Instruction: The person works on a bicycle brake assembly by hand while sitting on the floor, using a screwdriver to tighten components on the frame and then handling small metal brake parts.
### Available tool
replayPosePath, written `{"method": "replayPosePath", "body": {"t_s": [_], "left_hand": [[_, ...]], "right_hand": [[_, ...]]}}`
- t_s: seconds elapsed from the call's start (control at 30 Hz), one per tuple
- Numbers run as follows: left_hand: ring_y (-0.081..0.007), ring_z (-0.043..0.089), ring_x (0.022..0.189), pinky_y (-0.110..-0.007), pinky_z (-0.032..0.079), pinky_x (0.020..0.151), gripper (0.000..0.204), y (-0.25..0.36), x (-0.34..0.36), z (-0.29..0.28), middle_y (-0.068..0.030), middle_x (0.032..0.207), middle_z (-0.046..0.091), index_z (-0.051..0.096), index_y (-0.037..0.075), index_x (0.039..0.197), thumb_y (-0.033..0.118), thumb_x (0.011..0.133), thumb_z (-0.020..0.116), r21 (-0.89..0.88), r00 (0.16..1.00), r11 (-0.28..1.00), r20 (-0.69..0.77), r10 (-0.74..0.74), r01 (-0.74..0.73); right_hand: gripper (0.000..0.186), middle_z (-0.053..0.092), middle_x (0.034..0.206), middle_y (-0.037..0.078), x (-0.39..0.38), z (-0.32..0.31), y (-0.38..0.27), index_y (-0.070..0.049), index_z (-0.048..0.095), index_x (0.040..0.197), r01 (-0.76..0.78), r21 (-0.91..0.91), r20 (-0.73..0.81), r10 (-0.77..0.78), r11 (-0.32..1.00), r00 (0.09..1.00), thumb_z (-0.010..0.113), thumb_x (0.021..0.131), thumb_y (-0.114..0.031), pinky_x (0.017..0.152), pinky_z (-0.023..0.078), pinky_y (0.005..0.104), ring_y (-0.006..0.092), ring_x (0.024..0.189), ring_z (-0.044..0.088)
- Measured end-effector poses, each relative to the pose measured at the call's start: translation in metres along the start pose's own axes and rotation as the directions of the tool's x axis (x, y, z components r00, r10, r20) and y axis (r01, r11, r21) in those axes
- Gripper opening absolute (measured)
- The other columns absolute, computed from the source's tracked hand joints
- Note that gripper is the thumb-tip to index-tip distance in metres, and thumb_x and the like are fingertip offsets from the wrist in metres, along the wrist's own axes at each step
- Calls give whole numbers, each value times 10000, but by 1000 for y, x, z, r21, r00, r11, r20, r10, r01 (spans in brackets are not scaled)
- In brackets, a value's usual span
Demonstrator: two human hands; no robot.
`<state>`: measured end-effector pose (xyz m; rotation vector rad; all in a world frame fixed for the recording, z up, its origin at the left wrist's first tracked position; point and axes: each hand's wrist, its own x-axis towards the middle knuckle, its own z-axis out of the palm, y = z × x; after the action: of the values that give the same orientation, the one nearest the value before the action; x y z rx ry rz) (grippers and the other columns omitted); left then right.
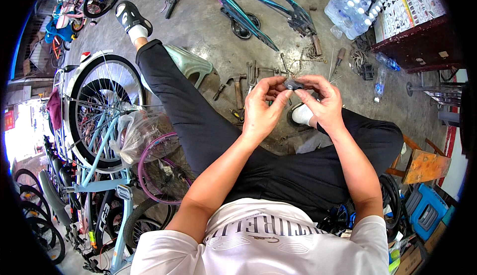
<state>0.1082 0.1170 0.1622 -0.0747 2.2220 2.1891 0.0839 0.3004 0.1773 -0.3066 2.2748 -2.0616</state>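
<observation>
Between my two hands is a small dark grey part (293, 84) with a round, lighter spot on it; its exact kind is too small to make out. My left hand (264, 107) pinches it from the left with thumb and fingertips. From the other side my right hand (323, 102) grips it the same way, thumb below and fingers curled above. Beyond them on the floor lie a hammer (238, 92), several wrenches (251, 74) and a screwdriver (340, 59). A teal bicycle frame (231, 9) lies farther ahead.
Bicycles crowd the left, with a white-rimmed wheel (74, 107) and a purple wheel rim (141, 168) beside my leg. Packed water bottles (352, 7) stand at the far right. A wooden stool (426, 166) and a blue case (426, 210) sit at right.
</observation>
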Motion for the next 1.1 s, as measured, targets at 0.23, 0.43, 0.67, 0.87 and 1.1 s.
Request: {"method": "replayPosePath", "body": {"t_s": [0.23, 0.43, 0.67, 0.87, 1.1], "left_hand": [[-83, 650, 809, -248, 547, 722, 283, 7, 0, -2, -54, 925, 708, 680, -22, 1193, 98, 944, 745, -190, 982, 963, 39, -187, 190], [-82, 653, 837, -242, 552, 756, 347, 7, -1, 2, -41, 967, 716, 666, -22, 1266, 75, 942, 748, -352, 975, 909, 56, -217, 222], [-81, 644, 926, -231, 522, 821, 341, 5, 1, 2, -7, 996, 715, 689, 2, 1264, 44, 932, 755, -217, 987, 963, 5, -160, 157], [-90, 624, 860, -251, 506, 791, 301, -1, 2, -4, -40, 995, 725, 714, 14, 1219, 106, 936, 762, -550, 969, 800, 99, -224, 241], [-87, 583, 814, -250, 480, 746, 263, -7, 7, -10, -4, 897, 695, 729, 22, 1193, 174, 979, 726, -667, 952, 682, 158, -263, 299]], "right_hand": [[289, 752, 1062, 99, -3, 5, -8, -34, 710, 1110, 144, -267, 24, -143, 953, 989, 794, 833, -15, 865, 566, 332, 225, 954, 736], [227, 733, 1059, 100, 3, 9, -6, -32, 686, 1017, 234, -282, 32, -235, 930, 972, 755, 814, 42, 873, 551, 352, 260, 999, 719], [229, 713, 1023, 120, -4, 17, -3, -21, 659, 976, 214, -352, -4, -230, 911, 973, 763, 789, 60, 836, 550, 354, 275, 962, 712], [227, 719, 1005, 126, -5, 16, -4, -11, 652, 959, 255, -355, 30, -261, 899, 965, 779, 787, 64, 827, 556, 345, 275, 947, 719], [229, 730, 1020, 129, -5, 15, -1, -12, 648, 957, 281, -310, 34, -285, 908, 958, 785, 790, 64, 822, 565, 346, 275, 956, 725]]}}
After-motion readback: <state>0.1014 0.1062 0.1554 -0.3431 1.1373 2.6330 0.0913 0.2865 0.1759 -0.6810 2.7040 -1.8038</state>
